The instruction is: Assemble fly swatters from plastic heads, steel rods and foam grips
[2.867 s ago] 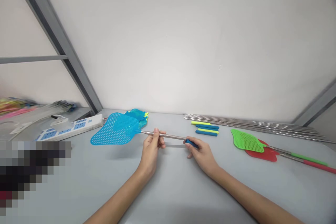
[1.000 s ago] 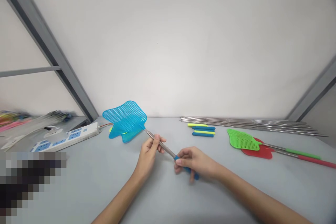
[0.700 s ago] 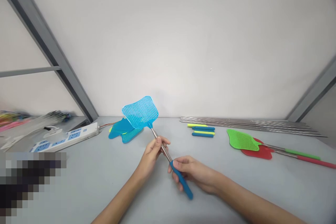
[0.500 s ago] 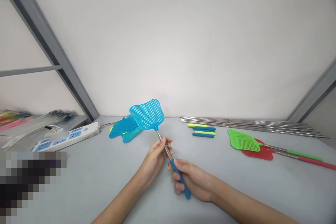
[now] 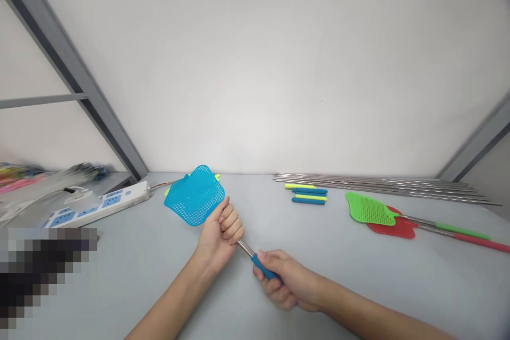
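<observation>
A blue fly swatter [image 5: 201, 199] is held in both hands, slanting from upper left to lower right above the table. My left hand [image 5: 223, 231] is wrapped round its metal rod just below the perforated head. With the thumb along the top, my right hand [image 5: 281, 279] grips the blue handle sleeve; a short piece of bare rod shows between the hands. Behind the swatter head lie other blue and yellow-green heads, mostly covered by it. Several blue and yellow grip sleeves [image 5: 309, 192] lie together beyond my right hand.
Thin metal rods [image 5: 370, 186] lie along the wall at the back right. A green swatter [image 5: 370, 209] overlaps a red swatter [image 5: 392, 228] on the right. At left are a white power strip [image 5: 99, 204] and a blurred pile of coloured items.
My left hand has closed into a fist round the rod. The swatter has tilted lower, its head moving left and down over the other heads. My right hand keeps hold of the handle.
</observation>
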The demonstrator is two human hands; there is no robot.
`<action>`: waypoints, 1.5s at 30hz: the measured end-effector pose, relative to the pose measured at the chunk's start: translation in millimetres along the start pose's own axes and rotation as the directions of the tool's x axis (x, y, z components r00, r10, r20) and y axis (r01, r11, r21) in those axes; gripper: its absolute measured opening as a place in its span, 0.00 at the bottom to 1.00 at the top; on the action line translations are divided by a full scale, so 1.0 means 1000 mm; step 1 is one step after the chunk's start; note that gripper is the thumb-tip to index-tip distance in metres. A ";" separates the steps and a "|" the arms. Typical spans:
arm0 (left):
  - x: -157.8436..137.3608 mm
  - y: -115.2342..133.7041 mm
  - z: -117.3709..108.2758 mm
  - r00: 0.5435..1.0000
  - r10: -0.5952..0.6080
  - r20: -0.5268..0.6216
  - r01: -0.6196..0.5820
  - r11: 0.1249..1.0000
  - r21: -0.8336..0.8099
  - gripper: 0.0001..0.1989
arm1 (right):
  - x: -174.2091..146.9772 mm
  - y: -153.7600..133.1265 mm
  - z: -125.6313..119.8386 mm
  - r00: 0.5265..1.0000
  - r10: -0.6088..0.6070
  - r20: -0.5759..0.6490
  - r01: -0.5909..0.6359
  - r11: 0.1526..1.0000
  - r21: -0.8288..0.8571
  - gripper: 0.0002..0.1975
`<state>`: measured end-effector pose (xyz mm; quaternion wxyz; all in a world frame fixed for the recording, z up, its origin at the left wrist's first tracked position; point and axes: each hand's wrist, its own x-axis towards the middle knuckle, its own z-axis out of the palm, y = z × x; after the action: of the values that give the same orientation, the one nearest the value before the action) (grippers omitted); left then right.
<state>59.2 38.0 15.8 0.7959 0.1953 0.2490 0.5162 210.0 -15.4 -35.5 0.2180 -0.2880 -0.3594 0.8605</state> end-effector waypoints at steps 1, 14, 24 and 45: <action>0.000 -0.002 0.000 1.000 0.003 -0.009 -0.003 1.000 -0.014 0.21 | 0.000 0.001 -0.001 1.000 0.002 -0.004 -0.002 1.000 0.003 0.17; 0.004 -0.022 0.001 0.997 0.044 -0.060 -0.047 0.998 -0.043 0.20 | -0.001 0.004 -0.007 1.000 0.022 -0.002 -0.022 0.999 0.048 0.18; 0.013 -0.034 0.000 0.995 0.007 -0.103 -0.011 0.999 -0.040 0.20 | 0.001 0.002 -0.018 0.988 0.087 0.128 -0.115 0.967 0.229 0.16; 0.008 -0.046 0.010 0.987 0.057 -0.152 -0.060 0.998 -0.016 0.20 | -0.004 -0.003 -0.019 0.986 0.137 0.093 -0.153 0.968 0.200 0.16</action>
<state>101.2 27.1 -3.9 0.7611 0.1547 0.2977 0.5551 225.9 -6.7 -43.1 0.1689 -0.2551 -0.2544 0.9174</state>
